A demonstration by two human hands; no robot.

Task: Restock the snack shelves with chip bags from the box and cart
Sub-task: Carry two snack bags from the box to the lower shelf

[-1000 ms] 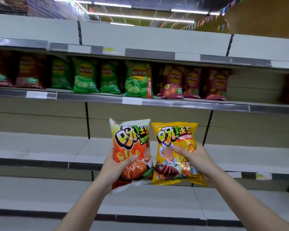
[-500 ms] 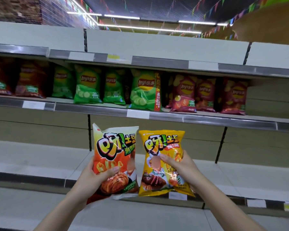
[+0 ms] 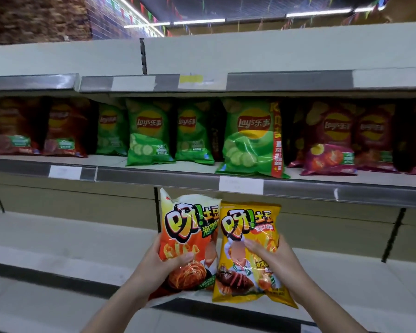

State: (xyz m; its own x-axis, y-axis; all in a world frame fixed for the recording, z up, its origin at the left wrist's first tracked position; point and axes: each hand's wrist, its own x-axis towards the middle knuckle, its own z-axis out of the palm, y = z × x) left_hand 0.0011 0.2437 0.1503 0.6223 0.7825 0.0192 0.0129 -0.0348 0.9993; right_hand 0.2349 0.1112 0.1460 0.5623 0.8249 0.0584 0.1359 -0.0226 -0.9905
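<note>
From the head camera, the left hand (image 3: 154,265) gripped an orange chip bag (image 3: 187,239) by its lower left edge, thumb curled over the front and the other fingers hidden behind the packet. The right hand (image 3: 274,258) gripped a yellow chip bag (image 3: 247,251) by its right side, its fingers (image 3: 255,247) spread and clamped across the printed front. Both bags were held upright and side by side in the air, their inner edges touching or slightly overlapping, the orange one a little higher, its top corner reaching the front rail of the stocked shelf (image 3: 154,174) above. They hung in front of a bare lower shelf (image 3: 58,236), with another bare shelf (image 3: 46,306) below that one. On the stocked shelf stood a row of upright packets: dark red bags (image 3: 65,131) at the left, green bags (image 3: 147,133) in the middle with one larger green bag (image 3: 250,138) pulled forward near the shelf's edge, and purple-red bags (image 3: 332,143) at the right. White price labels (image 3: 240,185) sat in the shelf rails. Over the row ran the top shelf (image 3: 250,56), and beyond it strip lights (image 3: 199,21) and coloured bunting showed under the ceiling.
</note>
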